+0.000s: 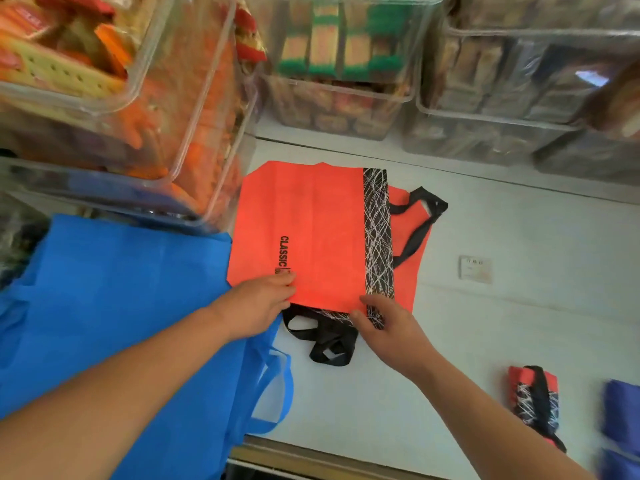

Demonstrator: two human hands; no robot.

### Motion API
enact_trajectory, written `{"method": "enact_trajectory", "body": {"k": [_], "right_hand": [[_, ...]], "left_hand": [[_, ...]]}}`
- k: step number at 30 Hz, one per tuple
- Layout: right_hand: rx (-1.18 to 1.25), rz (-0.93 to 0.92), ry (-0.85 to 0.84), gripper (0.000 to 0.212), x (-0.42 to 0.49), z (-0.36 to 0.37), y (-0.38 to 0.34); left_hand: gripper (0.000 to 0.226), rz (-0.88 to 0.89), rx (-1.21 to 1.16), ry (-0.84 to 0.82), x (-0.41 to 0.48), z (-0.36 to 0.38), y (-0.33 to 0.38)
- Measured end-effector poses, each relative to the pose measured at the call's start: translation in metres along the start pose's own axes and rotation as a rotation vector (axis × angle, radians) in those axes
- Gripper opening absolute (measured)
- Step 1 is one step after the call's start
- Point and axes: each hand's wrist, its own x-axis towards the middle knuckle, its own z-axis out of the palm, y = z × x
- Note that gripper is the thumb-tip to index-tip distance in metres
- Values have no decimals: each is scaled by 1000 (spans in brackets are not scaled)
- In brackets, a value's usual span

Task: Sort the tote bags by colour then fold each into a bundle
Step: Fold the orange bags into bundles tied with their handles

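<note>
While pinching orange tote (pixel 311 220) near edge, left hand (pixel 256 306) by its logo, right hand (pixel 388 327) at its black band (pixel 377 237): likely light, floppy; grip corners, fold flat.

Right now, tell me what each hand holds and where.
Both hold the orange tote bag by its near edge. The left hand pinches it beside the CLASSIC print, and the right hand at the black patterned band.
</note>
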Motion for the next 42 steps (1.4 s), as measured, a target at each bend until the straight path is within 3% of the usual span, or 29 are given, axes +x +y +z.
{"method": "enact_trajectory", "body": {"k": [2, 5, 8, 11, 12, 15, 18, 20, 23, 27, 29, 32, 35, 39, 42], "right_hand": [[-59, -88, 39, 59, -3, -4, 2], [-275, -457, 237, 72, -9, -9, 1], [-215, -519, 205, 74, -20, -11, 2], [-210, -478, 236, 27, -24, -22, 33], [-168, -444, 218, 23, -25, -29, 47], [-24, -394, 116, 33, -29, -51, 85], [-148, -356, 45, 32, -32, -72, 124], [-321, -255, -54, 32, -38, -85, 134], [-388, -403, -51, 38, -55, -83, 138], [-361, -390, -24, 61, -74, -58, 129], [-225, -370, -45, 66, -74, -40, 121], [-358, -432, -55, 78, -67, -4, 112], [-430, -374, -17, 87, -60, 21, 109], [-397, -446, 42, 77, -56, 12, 126], [-307, -347, -43, 87, -46, -16, 124]], "left_hand": [[27, -78, -50, 111, 0, -17, 5], [19, -100, 8, 358, 9, -47, 51], [24, -72, 0, 427, 21, -55, 125], [20, -35, -45, 331, 21, -48, 167], [24, -42, -72, 284, 15, -45, 170], [34, -34, -201, 167, -13, -27, 149], [30, -72, -223, 154, -42, -2, 122], [38, -148, -199, 58, -45, 6, 128], [39, -127, -172, 7, -30, 8, 153], [93, -94, -33, -248, -11, 19, 154], [89, -100, -30, -197, -5, 28, 148], [76, -17, 60, -84, -4, 42, 141], [69, -13, 21, -46, -6, 40, 124], [51, 54, 68, -14, -12, 21, 79], [49, 88, -56, -57, -16, 10, 70]]}}
